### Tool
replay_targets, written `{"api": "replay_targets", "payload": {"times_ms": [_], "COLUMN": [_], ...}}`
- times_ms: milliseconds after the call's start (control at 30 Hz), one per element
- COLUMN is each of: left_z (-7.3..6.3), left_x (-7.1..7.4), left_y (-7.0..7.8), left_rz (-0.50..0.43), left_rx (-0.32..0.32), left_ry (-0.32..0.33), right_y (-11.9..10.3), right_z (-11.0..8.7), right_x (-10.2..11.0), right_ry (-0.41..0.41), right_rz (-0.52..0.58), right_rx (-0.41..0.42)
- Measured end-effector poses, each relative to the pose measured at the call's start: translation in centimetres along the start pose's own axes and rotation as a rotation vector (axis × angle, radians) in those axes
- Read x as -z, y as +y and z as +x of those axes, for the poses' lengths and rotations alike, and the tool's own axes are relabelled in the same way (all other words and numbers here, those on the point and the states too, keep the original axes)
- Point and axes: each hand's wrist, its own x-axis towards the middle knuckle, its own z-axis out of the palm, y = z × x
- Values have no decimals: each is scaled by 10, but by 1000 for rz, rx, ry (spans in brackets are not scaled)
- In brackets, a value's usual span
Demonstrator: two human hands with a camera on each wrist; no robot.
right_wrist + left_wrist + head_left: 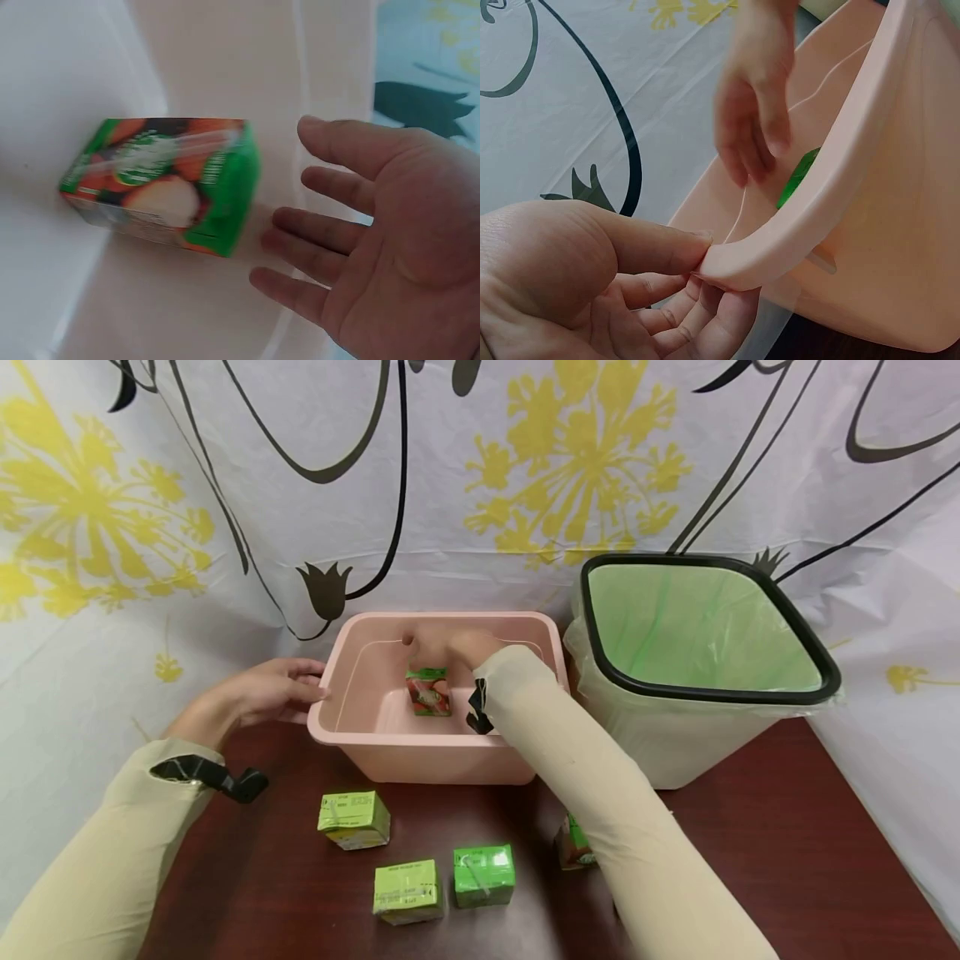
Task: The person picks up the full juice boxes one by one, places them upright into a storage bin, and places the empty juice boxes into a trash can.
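Observation:
My left hand (272, 693) pinches the left rim of a pink plastic basin (442, 760) between thumb and fingers, as the left wrist view shows up close. Inside the basin stands a small juice carton (429, 695) with a green top and red fruit pictures. My right hand (448, 647) reaches in over the basin, just above the carton. In the right wrist view the fingers of that hand are spread and relaxed, with a gap between them and the carton (161, 180).
Two yellow-green cartons (354, 820) and a bright green carton (483, 877) stand on the dark red table in front of the basin. Another carton (573, 845) is partly hidden by the right sleeve. A lined trash bin (690, 735) stands right of the basin.

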Motion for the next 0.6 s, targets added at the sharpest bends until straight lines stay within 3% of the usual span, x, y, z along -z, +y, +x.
{"api": "replay_targets", "payload": {"times_ms": [233,400,600], "left_z": [1,0,1], "left_x": [0,-1,1], "left_y": [0,2,0], "left_rz": [-3,5,22], "left_rx": [-7,-1,-3], "left_ry": [-17,-19,-24], "right_y": [-15,-21,-26], "right_z": [-14,-34,-72], "right_x": [12,13,9], "right_ry": [29,13,9], "right_rz": [-197,-232,-240], "right_rx": [49,106,107]}}
